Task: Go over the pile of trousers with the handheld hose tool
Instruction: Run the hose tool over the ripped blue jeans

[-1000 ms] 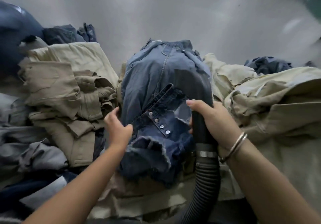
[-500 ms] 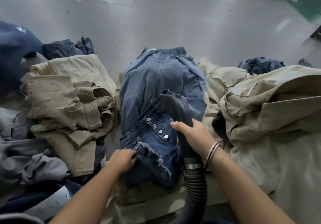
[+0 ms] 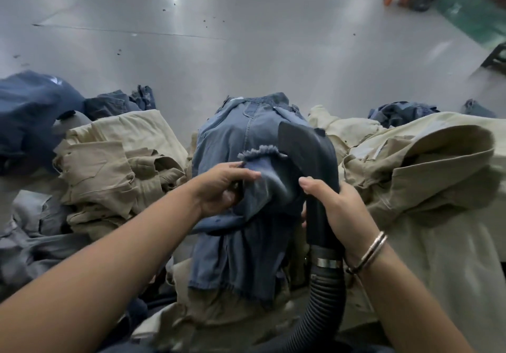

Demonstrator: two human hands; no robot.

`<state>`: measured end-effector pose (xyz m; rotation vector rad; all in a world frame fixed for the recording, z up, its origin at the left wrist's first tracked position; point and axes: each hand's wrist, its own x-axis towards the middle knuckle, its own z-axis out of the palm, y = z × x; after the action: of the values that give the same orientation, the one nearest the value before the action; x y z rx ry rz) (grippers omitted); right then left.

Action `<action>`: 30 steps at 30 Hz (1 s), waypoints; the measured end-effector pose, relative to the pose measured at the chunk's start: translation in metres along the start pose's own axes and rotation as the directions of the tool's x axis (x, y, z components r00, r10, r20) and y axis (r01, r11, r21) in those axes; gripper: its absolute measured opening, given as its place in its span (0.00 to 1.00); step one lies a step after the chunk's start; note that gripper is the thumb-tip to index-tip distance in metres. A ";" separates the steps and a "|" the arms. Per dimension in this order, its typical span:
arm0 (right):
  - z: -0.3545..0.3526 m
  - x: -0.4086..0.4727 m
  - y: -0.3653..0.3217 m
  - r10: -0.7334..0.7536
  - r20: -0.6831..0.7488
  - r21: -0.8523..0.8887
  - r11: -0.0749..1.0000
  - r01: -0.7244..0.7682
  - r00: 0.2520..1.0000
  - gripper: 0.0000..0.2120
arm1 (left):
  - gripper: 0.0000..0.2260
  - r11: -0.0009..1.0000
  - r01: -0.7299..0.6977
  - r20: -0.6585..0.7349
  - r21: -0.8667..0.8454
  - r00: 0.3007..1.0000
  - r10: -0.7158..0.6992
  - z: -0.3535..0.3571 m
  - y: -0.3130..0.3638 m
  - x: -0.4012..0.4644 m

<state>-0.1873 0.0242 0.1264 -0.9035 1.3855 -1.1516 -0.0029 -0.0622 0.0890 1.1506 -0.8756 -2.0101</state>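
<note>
Broadly, the pile of trousers (image 3: 115, 166) spreads across the surface (image 3: 246, 38), with the blue denim pair (image 3: 241, 139) topmost at centre. Its frayed hem is lifted by the left hand (image 3: 221, 188), fingers pinching the cloth, while the right hand (image 3: 336, 210) wraps the hose tool (image 3: 309, 155). This pair seems mid-pass; next, the nozzle likely needs steering under the raised fold.

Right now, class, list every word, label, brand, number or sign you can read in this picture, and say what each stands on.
None can be read. The blue jeans, the khaki trousers, the hose tool in the right hand and the grey floor show no text. The left hand lifts only a plain frayed hem.
</note>
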 end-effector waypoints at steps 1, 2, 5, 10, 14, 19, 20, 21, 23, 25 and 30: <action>0.000 -0.003 -0.001 0.006 0.003 -0.001 1.000 -0.006 1.000 0.10 | 0.07 0.998 0.035 -0.014 0.057 0.999 -0.035 0.005 -0.005 -0.002; 0.001 -0.005 -0.001 0.020 0.005 0.000 1.000 -0.020 1.000 0.10 | 0.09 0.992 0.076 -0.046 0.106 0.996 -0.071 0.009 -0.010 -0.006; 0.005 -0.018 0.000 0.110 0.038 0.061 0.992 -0.112 0.993 0.09 | 0.12 0.988 0.135 -0.079 0.068 0.988 -0.130 0.011 -0.023 -0.016; 0.012 -0.037 -0.001 0.167 0.181 0.065 0.981 -0.181 0.969 0.11 | 0.11 0.996 0.082 -0.082 -0.045 0.993 -0.086 0.016 -0.020 -0.027; 0.024 -0.052 0.009 0.149 0.241 0.020 0.987 -0.158 0.959 0.10 | 0.14 0.997 -0.025 -0.072 -0.068 0.997 0.020 0.022 -0.016 -0.033; 0.029 -0.050 0.026 0.168 0.152 0.004 0.985 -0.171 0.974 0.08 | 0.17 0.986 -0.097 -0.031 -0.136 0.995 0.094 0.004 -0.030 -0.044; 0.028 -0.047 0.028 0.187 0.120 0.013 0.982 -0.190 0.975 0.09 | 0.18 0.985 -0.086 -0.010 -0.147 0.996 0.086 0.000 -0.034 -0.047; 0.025 -0.043 0.030 0.207 0.090 0.029 0.977 -0.210 0.974 0.10 | 0.18 0.985 -0.080 -0.002 -0.152 0.997 0.080 -0.002 -0.036 -0.050; 0.018 -0.030 0.029 0.254 0.029 0.082 0.963 -0.255 0.967 0.11 | 0.19 0.989 -0.070 -0.004 -0.129 0.998 0.070 -0.010 -0.038 -0.056; 0.006 -0.016 0.027 0.285 -0.046 0.106 0.954 -0.279 0.957 0.13 | 0.20 0.991 -0.066 -0.013 -0.115 0.998 0.064 -0.014 -0.037 -0.061; -0.002 -0.005 0.031 0.254 -0.003 0.082 0.964 -0.253 0.967 0.13 | 0.19 0.987 -0.084 -0.249 -0.139 0.967 0.047 -0.028 -0.045 -0.061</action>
<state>-0.1860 0.0369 0.0979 -0.6397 1.4095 -1.0114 0.0372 0.0055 0.0699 1.2365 -0.6203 -1.7992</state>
